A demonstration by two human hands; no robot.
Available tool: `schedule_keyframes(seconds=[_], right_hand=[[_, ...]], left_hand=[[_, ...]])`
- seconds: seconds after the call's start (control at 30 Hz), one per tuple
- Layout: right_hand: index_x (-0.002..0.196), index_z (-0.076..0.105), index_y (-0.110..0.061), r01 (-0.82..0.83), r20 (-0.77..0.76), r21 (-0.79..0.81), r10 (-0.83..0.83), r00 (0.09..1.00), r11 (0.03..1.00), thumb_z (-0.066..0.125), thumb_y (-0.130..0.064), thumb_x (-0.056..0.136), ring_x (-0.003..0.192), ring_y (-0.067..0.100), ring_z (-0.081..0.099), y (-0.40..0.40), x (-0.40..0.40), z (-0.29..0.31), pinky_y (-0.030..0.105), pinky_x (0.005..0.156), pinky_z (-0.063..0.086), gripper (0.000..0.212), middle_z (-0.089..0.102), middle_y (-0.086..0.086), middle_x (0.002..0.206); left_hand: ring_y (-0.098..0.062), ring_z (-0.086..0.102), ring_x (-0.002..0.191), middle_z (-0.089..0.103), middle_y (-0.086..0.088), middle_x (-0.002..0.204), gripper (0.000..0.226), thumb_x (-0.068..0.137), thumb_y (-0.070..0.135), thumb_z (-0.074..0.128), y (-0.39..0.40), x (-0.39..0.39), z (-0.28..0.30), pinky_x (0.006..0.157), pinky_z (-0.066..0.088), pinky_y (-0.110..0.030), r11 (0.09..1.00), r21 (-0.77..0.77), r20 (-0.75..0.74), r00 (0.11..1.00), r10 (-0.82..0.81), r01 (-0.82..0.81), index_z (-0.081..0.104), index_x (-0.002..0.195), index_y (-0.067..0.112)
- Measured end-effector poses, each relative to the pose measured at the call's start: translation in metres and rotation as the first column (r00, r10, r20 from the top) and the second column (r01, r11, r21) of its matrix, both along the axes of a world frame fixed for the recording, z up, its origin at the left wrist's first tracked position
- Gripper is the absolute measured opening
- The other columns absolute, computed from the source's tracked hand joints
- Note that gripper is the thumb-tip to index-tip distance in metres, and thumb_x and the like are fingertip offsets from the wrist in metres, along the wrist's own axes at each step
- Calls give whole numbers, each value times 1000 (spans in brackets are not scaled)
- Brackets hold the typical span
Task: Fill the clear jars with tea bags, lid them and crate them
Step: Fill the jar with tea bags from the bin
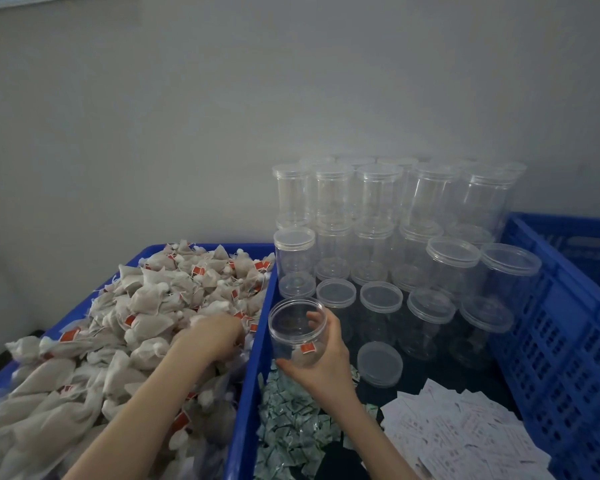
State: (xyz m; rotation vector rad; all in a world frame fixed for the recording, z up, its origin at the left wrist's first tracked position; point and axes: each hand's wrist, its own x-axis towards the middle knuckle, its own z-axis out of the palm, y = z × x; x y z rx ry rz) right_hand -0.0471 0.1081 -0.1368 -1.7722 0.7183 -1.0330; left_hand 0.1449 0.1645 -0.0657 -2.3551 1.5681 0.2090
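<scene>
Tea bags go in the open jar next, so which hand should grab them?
Probably the left hand: it is already in the tea bags in the blue bin. The right hand is busy gripping the open jar.

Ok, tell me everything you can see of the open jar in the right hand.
The open jar is clear plastic, round, without a lid, roughly upright and tilted slightly. The right hand grips its side, fingers curled round the far wall. A red tag shows low inside. It is held beside the tea bag bin's blue rim.
</scene>
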Motion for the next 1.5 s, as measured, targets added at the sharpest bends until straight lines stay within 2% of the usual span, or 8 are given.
schedule_keyframes(seconds=[0.3,0.43,0.6,0.9,1.1,1.23,1.33,1.5], right_hand=[[133,36,-41,-72,-17,61,73,997,996,91,-37,56,117,-10,52,7,16,-11,4,92,42,94,56,-18,129],[132,35,-44,-81,-31,74,84,996,994,90,-39,55,117,-13,50,10,19,-15,1,89,41,95,54,-22,128],[126,36,-48,-75,-27,80,78,997,994,89,-38,55,115,-17,47,12,20,-16,-1,87,39,90,53,-25,125],[127,36,-48,-78,-20,83,80,997,993,89,-34,57,116,-16,48,11,21,-14,0,87,40,89,54,-26,125],[127,35,-50,-72,-24,76,74,997,995,88,-39,57,116,-17,47,10,22,-13,-1,86,40,89,53,-27,125],[128,35,-50,-72,-19,80,74,997,994,90,-38,58,116,-17,48,10,22,-14,-1,87,39,90,53,-28,124],[133,34,-44,-78,-16,81,79,997,994,91,-37,59,117,-16,47,10,22,-14,-1,88,39,94,53,-25,127],[136,35,-40,-84,-13,84,85,996,993,90,-38,58,117,-14,49,9,23,-13,1,90,40,95,54,-22,130]], left_hand=[[-10,61,99,64,6,116,32,92,24,61,9,23,8,85,51,-26,930,-367,-21,999,-41,30,59,124,27],[-10,52,107,52,11,119,40,81,49,67,18,27,0,85,45,-26,938,-325,92,991,-94,119,55,116,34],[-14,52,109,57,8,114,23,87,35,58,22,16,-5,90,39,-30,958,-241,282,956,-83,154,66,109,34],[-11,60,101,63,9,113,27,87,38,62,22,22,1,78,49,-25,963,-270,83,997,9,13,62,114,37],[-14,64,93,66,7,100,15,92,30,58,25,18,2,69,48,-25,962,-273,296,953,58,27,66,104,30],[-8,63,85,66,9,98,18,90,28,66,33,22,12,67,43,-17,867,-497,288,949,126,35,62,107,31],[-8,57,73,65,7,92,4,94,24,60,34,20,18,59,35,-17,685,-728,96,984,152,-35,61,98,26],[-15,59,73,67,-4,87,9,94,13,58,20,9,32,67,47,-27,485,-871,-87,996,4,-78,66,95,11]])
